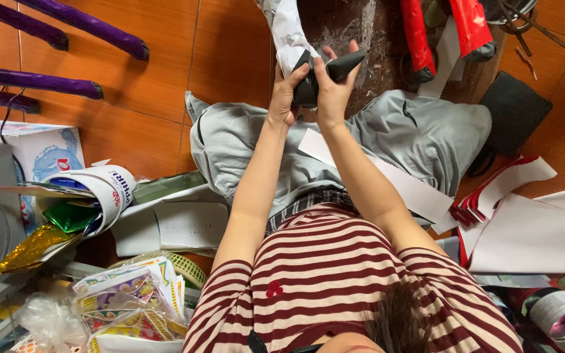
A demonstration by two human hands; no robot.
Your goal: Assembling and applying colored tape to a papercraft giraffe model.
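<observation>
Both hands are raised in front of me over my lap. My left hand [287, 88] grips the lower part of a black folded piece [342, 66], apparently stiff paper or foam. My right hand [332, 88] pinches the same black piece from the other side, with the thumb up. A white crumpled strip [288, 29] rises from between the hands toward the top edge. The part of the black piece inside the fingers is hidden.
My grey trousers [426, 131] carry a long white paper strip [413, 189]. Red paper sheets [492, 193] and white sheets [537, 235] lie right. Red rolls [472, 23] stand ahead, purple rolls [86, 23] left. A roll holding green and gold foil [96, 193] sits left.
</observation>
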